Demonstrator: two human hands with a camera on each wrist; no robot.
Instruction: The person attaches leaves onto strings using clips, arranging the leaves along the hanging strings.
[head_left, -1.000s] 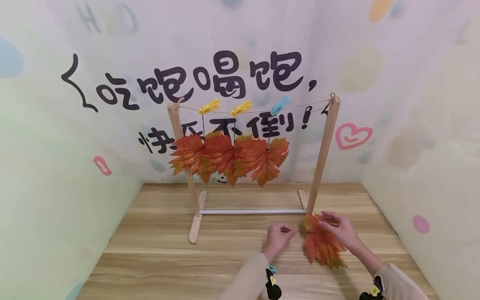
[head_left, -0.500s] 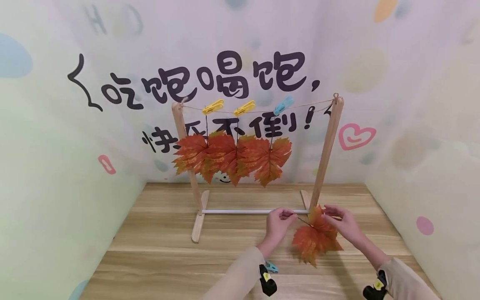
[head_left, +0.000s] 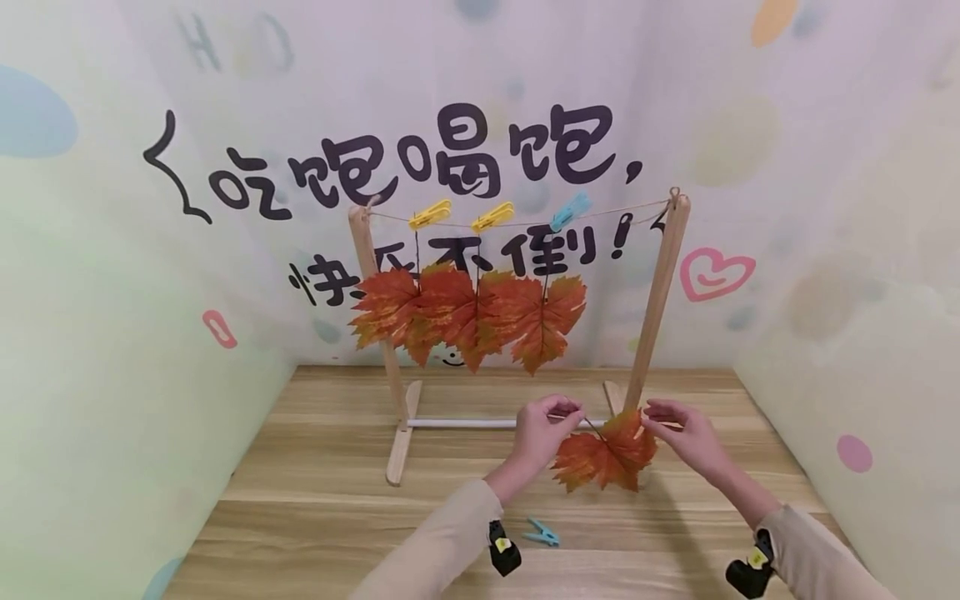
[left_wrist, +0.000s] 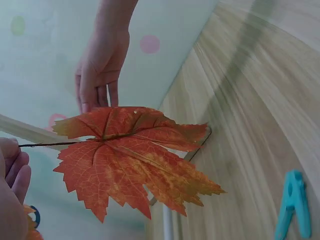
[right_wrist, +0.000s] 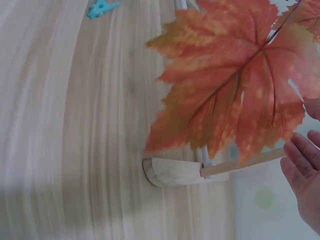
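My left hand (head_left: 538,435) pinches the dark stem of a red-orange artificial autumn leaf (head_left: 606,457), which is held above the table before the right post. The leaf (left_wrist: 125,155) spreads out flat in the left wrist view. Close to the leaf's right edge is my right hand (head_left: 690,442), its fingers fairly straight; whether they touch the leaf is unclear. In the right wrist view, the thumb and fingers of this hand (right_wrist: 307,172) are spread apart by the leaf's edge. A loose teal clothespin (head_left: 543,532) lies on the table, nearer than the leaf.
A wooden rack with a left post (head_left: 395,367), a right post (head_left: 660,292) and a white crossbar (head_left: 457,423) stands behind. From its string (head_left: 622,209) hang three similar leaves (head_left: 542,321), clipped by two yellow clothespins (head_left: 492,217) and a blue clothespin (head_left: 571,212).
My left hand has lifted the leaf by its stem and moved it up and left. The right hand stays beside the leaf's edge. The teal clothespin has come into full view.
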